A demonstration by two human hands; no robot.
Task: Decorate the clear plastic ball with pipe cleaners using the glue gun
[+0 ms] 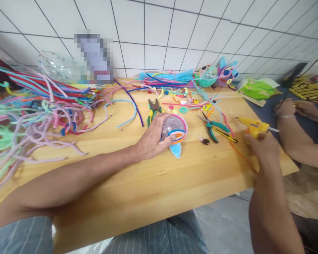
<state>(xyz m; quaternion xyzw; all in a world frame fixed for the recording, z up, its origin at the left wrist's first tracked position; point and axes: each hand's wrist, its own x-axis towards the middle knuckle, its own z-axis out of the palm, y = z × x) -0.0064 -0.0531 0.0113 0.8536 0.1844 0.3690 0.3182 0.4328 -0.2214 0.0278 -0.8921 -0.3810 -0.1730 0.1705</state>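
Near the middle of the wooden table (148, 197), my left hand (154, 137) is wrapped round a clear plastic ball (173, 124). Pink, white, blue and orange pipe cleaners curve along the ball's right side, and a light-blue fin (176, 150) of coiled pipe cleaner juts out below. Over at the right edge, my right hand (265, 148) grips a yellow hot glue gun (255, 127), its nozzle pointing left and a glue stick showing at its back. Between the hands lie teal-handled pliers (214, 126), a yellow utility knife (224, 134) and a small dark oval piece (205, 141).
Loose pipe cleaners (55, 116) pile up on the left, with a bundle (166, 78) at the back. Yellow-green pliers (154, 105) lie behind my left hand. Two decorated balls (208, 76) and a green packet (257, 88) stand along the tiled wall. Another person's arms (294, 130) are at right.
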